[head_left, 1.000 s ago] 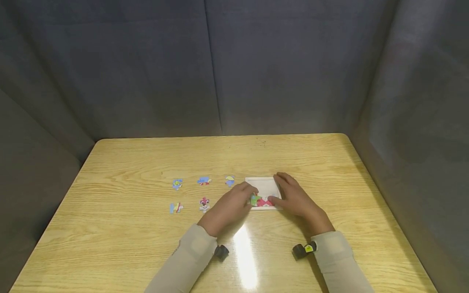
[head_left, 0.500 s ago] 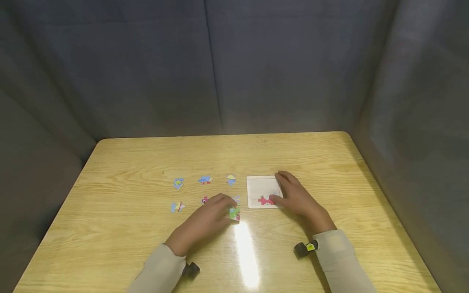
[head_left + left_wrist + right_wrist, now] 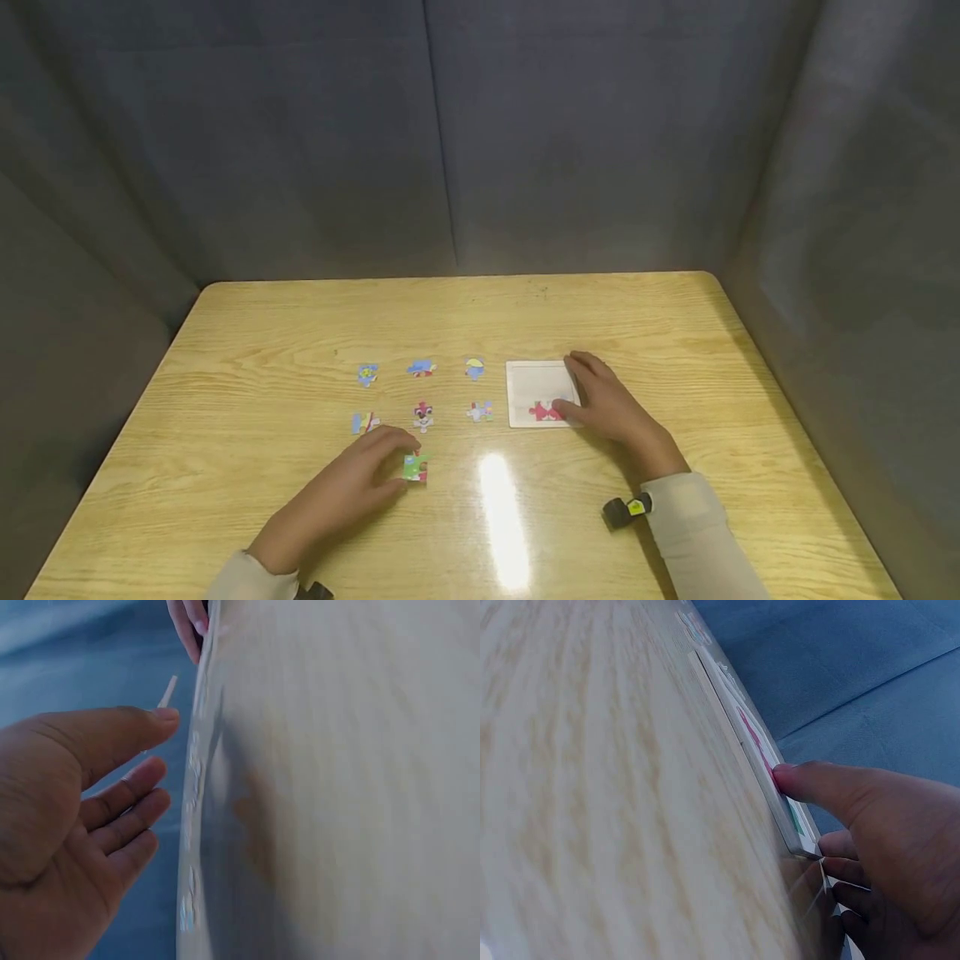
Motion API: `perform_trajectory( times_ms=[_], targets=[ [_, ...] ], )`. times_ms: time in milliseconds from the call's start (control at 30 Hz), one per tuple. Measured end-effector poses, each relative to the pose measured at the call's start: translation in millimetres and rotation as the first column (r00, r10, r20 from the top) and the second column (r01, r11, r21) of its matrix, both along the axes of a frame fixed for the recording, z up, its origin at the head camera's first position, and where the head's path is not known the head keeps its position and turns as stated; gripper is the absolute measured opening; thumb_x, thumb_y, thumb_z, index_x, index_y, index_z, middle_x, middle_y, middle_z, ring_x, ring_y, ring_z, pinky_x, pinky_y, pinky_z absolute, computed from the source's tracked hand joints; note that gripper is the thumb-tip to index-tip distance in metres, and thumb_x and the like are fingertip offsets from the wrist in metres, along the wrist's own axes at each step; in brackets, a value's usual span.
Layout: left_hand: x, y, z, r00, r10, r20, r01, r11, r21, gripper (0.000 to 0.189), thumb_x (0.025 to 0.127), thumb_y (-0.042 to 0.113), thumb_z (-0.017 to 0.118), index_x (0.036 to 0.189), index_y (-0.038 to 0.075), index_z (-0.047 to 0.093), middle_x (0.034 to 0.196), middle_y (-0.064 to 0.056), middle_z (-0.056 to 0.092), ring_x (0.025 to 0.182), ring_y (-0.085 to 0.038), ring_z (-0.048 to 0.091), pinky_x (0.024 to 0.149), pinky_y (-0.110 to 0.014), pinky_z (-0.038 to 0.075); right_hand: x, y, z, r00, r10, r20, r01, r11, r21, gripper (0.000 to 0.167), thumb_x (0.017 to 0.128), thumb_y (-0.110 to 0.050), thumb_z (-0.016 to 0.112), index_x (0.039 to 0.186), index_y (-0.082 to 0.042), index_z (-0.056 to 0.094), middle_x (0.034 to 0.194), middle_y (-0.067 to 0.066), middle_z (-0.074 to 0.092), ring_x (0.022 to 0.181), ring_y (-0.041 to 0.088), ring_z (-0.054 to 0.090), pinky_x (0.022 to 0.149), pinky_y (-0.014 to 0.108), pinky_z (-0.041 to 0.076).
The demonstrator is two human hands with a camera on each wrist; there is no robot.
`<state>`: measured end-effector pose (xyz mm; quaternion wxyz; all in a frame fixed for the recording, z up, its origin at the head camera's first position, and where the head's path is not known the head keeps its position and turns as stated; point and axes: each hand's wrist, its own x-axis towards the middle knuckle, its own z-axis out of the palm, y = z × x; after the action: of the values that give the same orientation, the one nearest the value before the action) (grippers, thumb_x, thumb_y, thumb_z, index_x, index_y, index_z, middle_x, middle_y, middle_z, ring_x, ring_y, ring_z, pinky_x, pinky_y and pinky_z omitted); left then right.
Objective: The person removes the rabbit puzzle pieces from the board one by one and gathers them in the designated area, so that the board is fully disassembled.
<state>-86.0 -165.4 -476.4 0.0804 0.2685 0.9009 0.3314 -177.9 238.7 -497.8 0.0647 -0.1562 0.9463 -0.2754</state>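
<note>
My left hand (image 3: 345, 487) pinches a green jigsaw piece (image 3: 414, 467) between thumb and fingers, left of centre over the table. In the left wrist view that piece (image 3: 169, 689) shows edge-on, raised off the tabletop. My right hand (image 3: 611, 410) grips the right side of a pale square puzzle tray (image 3: 534, 382). Its thumb presses on red-and-white pieces (image 3: 542, 411) lying along the tray's near edge, partly hidden by the thumb. In the right wrist view, the other fingers (image 3: 844, 870) lie along the tray's outer side.
Loose jigsaw pieces lie in two rows left of the tray, among them a face piece (image 3: 423, 415), a yellow-topped blue piece (image 3: 474, 368) and a white piece (image 3: 480, 411). Grey curtains (image 3: 300, 150) surround the wooden table (image 3: 637, 312).
My left hand has lifted the green piece out of the tray and carried it left and nearer to me, uncovering the loose pieces. The right hand stays at the tray.
</note>
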Motion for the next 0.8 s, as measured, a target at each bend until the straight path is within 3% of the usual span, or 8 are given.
perform_trajectory(
  times_ms=[400, 633, 800],
  targets=[
    [15.9, -39.1, -6.9, 0.999, 0.005, -0.052, -0.008, 0.999, -0.041, 0.045, 0.086, 0.018, 0.076, 0.126, 0.017, 0.057, 0.129, 0.009, 0.052, 0.125, -0.015, 0.049, 0.106, -0.037, 0.041, 1.5, 0, 4.1, 1.000, 0.014, 0.009, -0.014, 1.000, -0.019, 0.085, 0.090, -0.047, 0.066, 0.152, -0.003, 0.028, 0.157, 0.016, 0.022, 0.144, 0.037, 0.018, 0.114, 0.055, 0.023],
    [20.3, -53.8, -7.4, 0.996, 0.087, -0.025, -0.089, 0.992, -0.091, 0.044, 0.084, 0.015, 0.077, 0.125, 0.020, 0.059, 0.131, 0.008, 0.051, 0.126, -0.016, 0.047, 0.106, -0.039, 0.042, -0.1, 1, 1.8, 1.000, 0.012, 0.004, -0.012, 1.000, -0.008, 0.085, 0.090, -0.048, 0.065, 0.152, -0.003, 0.028, 0.157, 0.016, 0.022, 0.144, 0.038, 0.018, 0.114, 0.055, 0.023],
    [21.8, -58.8, -7.7, 0.997, 0.074, -0.022, -0.076, 0.990, -0.116, 0.046, 0.085, 0.018, 0.077, 0.127, 0.018, 0.058, 0.135, 0.001, 0.049, 0.129, -0.022, 0.046, 0.107, -0.041, 0.040, -0.4, 0, 0.1, 1.000, 0.009, 0.010, -0.009, 1.000, 0.000, 0.084, 0.091, -0.047, 0.065, 0.152, -0.003, 0.028, 0.157, 0.016, 0.022, 0.144, 0.037, 0.018, 0.114, 0.054, 0.023]
  ],
)
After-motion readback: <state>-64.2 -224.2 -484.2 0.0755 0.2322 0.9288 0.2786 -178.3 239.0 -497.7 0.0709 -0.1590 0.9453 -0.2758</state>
